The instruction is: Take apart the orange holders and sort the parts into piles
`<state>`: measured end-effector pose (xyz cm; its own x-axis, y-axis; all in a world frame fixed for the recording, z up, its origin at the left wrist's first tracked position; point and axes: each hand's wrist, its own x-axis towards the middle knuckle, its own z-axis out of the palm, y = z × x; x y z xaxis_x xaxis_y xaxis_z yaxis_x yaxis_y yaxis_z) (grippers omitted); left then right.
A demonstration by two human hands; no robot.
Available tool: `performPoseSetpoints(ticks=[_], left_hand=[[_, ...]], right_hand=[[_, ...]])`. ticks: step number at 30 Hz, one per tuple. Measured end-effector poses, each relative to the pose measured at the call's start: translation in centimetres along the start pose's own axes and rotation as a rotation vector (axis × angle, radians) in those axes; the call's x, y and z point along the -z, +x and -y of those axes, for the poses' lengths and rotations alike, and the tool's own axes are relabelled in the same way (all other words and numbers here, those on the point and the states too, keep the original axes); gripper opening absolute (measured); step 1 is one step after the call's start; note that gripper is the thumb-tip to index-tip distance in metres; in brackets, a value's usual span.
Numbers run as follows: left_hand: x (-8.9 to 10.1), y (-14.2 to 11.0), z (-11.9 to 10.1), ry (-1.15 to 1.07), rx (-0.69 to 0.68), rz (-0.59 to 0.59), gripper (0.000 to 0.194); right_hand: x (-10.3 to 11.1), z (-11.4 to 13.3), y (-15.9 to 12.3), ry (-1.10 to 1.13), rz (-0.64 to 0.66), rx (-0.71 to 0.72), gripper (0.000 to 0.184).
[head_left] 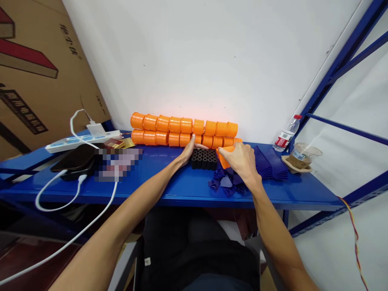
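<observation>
Two stacked rows of orange plastic cylinders [182, 131] lie along the wall on the blue shelf [169, 190]. My left hand [189, 150] reaches forward with fingers stretched out, touching the lower row beside a block of small black tubes [203, 159]. My right hand [241, 161] is closed around one orange cylinder [224, 158], held just right of the black tubes. Loose dark blue plastic pieces [226, 184] lie under and in front of my right hand.
A stack of blue flat pieces [269, 163] sits at the right, then a water bottle [286, 135] and a clear cup [303, 155] on a dish. At the left lie a power strip [81, 140], a black phone [75, 159] and white cables [60, 204]. A cardboard box [33, 68] leans behind.
</observation>
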<state>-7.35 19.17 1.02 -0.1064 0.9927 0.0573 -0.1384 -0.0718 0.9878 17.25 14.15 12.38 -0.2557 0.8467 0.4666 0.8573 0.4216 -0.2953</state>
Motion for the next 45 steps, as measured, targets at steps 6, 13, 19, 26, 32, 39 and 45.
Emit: performPoseSetpoints(ticks=[6,13,19,26,32,39,45], left_hand=[[-0.1,0.1,0.1,0.011,-0.010,-0.004,0.105],[-0.3,-0.2,-0.2,-0.002,0.002,0.008,0.107],[-0.6,-0.6,-0.8,-0.018,0.035,-0.018,0.104],[-0.7,-1.1,-1.3,-0.010,0.036,-0.055,0.103],[-0.9,-2.8,-3.3,0.063,-0.196,-0.329,0.087],[-2.7,-11.3,-4.9,-0.052,-0.333,-0.395,0.085],[-1.7,-21.8,-4.7,-0.381,-0.152,-0.399,0.077]], right_hand=[[-0.3,0.0,0.0,-0.003,0.007,-0.009,0.046],[0.7,0.1,-0.1,-0.026,0.042,-0.065,0.051],[2.6,-1.2,0.3,0.015,-0.157,-0.030,0.052],[3.7,-2.5,0.8,0.209,-0.480,0.110,0.047],[2.8,-2.1,-1.4,0.414,-0.632,0.206,0.047],[0.2,1.5,-6.3,0.522,-0.567,0.397,0.041],[-4.6,7.6,-9.8,0.489,-0.298,0.765,0.029]])
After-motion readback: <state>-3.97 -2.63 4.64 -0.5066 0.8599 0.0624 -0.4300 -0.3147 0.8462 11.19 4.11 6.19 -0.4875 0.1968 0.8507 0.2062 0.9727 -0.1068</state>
